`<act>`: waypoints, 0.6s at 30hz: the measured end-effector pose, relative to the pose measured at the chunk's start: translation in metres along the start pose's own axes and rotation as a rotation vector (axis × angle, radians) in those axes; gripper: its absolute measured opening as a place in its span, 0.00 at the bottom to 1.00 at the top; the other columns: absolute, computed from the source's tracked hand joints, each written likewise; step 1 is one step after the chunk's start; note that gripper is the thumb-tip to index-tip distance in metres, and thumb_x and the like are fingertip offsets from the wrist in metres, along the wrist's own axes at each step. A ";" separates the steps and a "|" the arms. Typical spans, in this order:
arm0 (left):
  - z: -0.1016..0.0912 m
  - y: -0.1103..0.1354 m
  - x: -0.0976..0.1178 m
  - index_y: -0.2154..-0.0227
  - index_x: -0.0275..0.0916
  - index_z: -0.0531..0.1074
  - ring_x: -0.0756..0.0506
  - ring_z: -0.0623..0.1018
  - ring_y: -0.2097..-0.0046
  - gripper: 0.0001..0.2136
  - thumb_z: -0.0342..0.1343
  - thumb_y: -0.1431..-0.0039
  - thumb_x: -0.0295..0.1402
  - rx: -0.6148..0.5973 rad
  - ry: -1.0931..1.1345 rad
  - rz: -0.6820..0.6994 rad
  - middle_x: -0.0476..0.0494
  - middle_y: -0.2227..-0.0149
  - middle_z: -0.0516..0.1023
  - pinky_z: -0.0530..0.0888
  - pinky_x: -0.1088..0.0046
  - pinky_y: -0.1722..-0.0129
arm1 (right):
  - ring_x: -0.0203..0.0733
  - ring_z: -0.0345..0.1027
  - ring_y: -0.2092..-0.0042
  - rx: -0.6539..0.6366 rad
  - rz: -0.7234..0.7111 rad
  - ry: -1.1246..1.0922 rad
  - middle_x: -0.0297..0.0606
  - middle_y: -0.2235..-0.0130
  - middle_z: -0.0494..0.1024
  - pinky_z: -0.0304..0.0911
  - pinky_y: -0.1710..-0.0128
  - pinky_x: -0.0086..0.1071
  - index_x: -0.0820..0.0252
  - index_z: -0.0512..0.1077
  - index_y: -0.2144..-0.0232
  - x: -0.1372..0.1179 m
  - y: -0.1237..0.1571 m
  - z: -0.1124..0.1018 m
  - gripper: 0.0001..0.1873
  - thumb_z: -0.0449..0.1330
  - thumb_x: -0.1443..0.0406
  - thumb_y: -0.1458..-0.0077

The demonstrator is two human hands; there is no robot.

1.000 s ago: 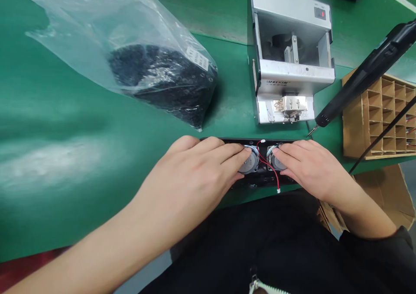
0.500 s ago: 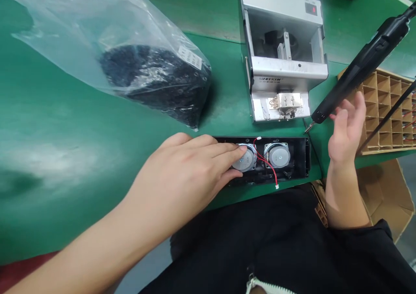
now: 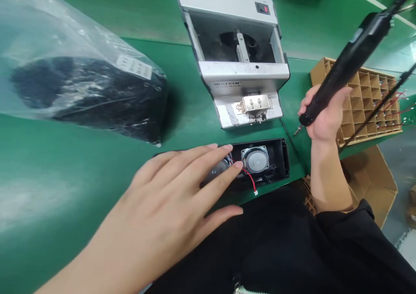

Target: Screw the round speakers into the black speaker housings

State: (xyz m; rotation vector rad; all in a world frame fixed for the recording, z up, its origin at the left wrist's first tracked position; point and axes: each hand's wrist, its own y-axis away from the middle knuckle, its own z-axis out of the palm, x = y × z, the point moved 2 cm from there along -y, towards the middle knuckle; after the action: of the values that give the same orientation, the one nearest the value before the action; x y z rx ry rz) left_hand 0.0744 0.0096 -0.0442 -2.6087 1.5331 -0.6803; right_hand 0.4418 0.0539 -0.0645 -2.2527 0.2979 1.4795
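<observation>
A black speaker housing (image 3: pixel 277 155) lies at the near edge of the green table, with two round silver speaker drivers in it and a red wire (image 3: pixel 249 179) trailing off its front. My left hand (image 3: pixel 177 194) lies flat on the housing, fingers spread, covering the left driver (image 3: pixel 218 169); the right driver (image 3: pixel 256 159) shows. My right hand (image 3: pixel 325 116) is closed round the lower end of a black electric screwdriver (image 3: pixel 344 64), its bit pointing down at the table to the right of the housing.
A grey screw feeder machine (image 3: pixel 240 69) stands just behind the housing. A clear plastic bag of black parts (image 3: pixel 87 86) lies at the left. A cardboard divider tray (image 3: pixel 367 99) with several wired parts sits at the right, a cardboard box (image 3: pixel 373 185) below it.
My right hand left the right driver, rose to the right and took hold of the hanging screwdriver. My left hand stayed on the housing. The view has shifted right.
</observation>
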 end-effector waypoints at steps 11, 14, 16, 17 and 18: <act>0.004 0.023 -0.012 0.29 0.45 0.81 0.20 0.86 0.33 0.18 0.58 0.14 0.34 -0.055 -0.151 -0.010 0.20 0.26 0.80 0.85 0.35 0.35 | 0.35 0.63 0.83 0.107 -0.096 -0.574 0.24 0.71 0.77 0.51 0.89 0.28 0.36 0.84 0.39 -0.059 0.022 -0.011 0.38 0.57 0.22 0.25; -0.006 0.035 -0.011 0.25 0.48 0.80 0.23 0.86 0.31 0.19 0.57 0.10 0.40 -0.024 -0.051 -0.145 0.26 0.22 0.79 0.82 0.38 0.32 | 0.35 0.61 0.85 0.138 -0.106 -0.560 0.24 0.73 0.75 0.46 0.89 0.28 0.36 0.84 0.39 -0.060 0.023 -0.005 0.42 0.53 0.20 0.26; -0.010 0.032 -0.003 0.25 0.50 0.79 0.28 0.86 0.30 0.18 0.60 0.09 0.40 0.042 0.025 -0.191 0.33 0.22 0.82 0.81 0.44 0.30 | 0.35 0.57 0.86 0.183 -0.099 -0.536 0.23 0.75 0.71 0.43 0.89 0.29 0.37 0.84 0.40 -0.064 0.026 -0.002 0.45 0.50 0.18 0.27; -0.010 0.027 0.002 0.25 0.50 0.79 0.31 0.87 0.32 0.17 0.63 0.10 0.38 0.069 0.044 -0.186 0.36 0.24 0.85 0.81 0.48 0.30 | 0.35 0.55 0.86 0.192 -0.093 -0.538 0.23 0.75 0.70 0.43 0.88 0.29 0.37 0.84 0.41 -0.067 0.027 -0.002 0.44 0.51 0.18 0.27; -0.008 0.021 0.008 0.27 0.48 0.79 0.34 0.89 0.34 0.17 0.64 0.11 0.33 0.087 0.044 -0.165 0.38 0.28 0.88 0.83 0.52 0.31 | 0.35 0.57 0.85 0.175 -0.070 -0.549 0.23 0.75 0.71 0.46 0.88 0.30 0.38 0.85 0.42 -0.072 0.029 -0.003 0.41 0.55 0.20 0.27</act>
State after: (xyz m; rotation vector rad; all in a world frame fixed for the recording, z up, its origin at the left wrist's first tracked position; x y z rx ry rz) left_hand 0.0578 -0.0061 -0.0396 -2.6929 1.2769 -0.8017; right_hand 0.4033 0.0233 -0.0048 -1.6242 0.1655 1.8742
